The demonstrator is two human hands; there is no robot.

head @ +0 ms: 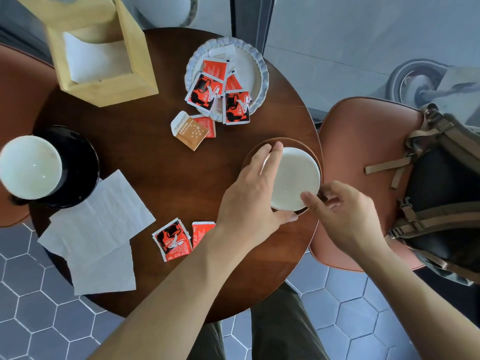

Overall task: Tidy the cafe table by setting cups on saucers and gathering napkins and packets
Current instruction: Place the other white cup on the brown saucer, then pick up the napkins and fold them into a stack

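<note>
A white cup (297, 178) stands on a brown saucer (298, 144) at the right side of the round wooden table (161, 183). My left hand (253, 193) wraps the cup's left side, fingers curved along its rim. My right hand (340, 214) holds the cup's right edge near the handle. A second white cup (30, 167) sits on a black saucer (80, 162) at the far left. Two white napkins (96, 229) lie spread at the front left. Red packets (172, 239) lie near my left wrist, and a tan packet (191, 131) lies mid-table.
A scalloped white dish (255, 66) at the back holds several red packets (205, 92). A wooden napkin box (104, 50) stands at the back left. A brown chair (363, 152) with a backpack (441, 193) is close on the right. Hexagonal floor tiles lie below.
</note>
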